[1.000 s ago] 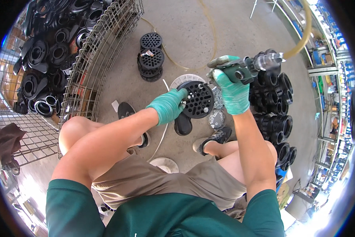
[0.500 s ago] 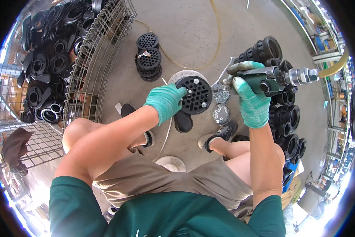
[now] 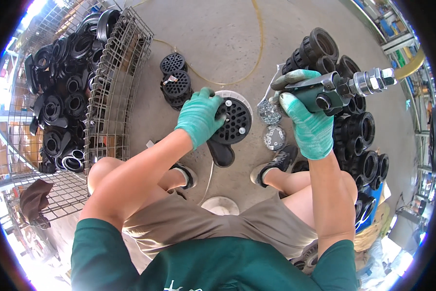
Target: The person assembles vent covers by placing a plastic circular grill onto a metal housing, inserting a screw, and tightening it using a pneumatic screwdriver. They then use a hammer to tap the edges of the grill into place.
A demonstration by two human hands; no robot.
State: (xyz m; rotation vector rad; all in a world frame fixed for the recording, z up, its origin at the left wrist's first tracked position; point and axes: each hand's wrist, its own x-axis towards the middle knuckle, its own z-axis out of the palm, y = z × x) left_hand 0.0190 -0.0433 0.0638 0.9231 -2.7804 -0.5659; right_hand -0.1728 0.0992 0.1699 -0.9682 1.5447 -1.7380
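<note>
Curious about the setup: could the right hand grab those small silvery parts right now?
Probably not: the small silvery parts look uncovered, but the right hand already holds a green tool.

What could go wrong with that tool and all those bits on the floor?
The tool in the right hand has a yellow hose on its end; a snag might tug it. The right shoe is close to a round container of small pieces and could tip it. The left hand is at the holed black disc's edge, so a slipping tool might hit it.
</note>
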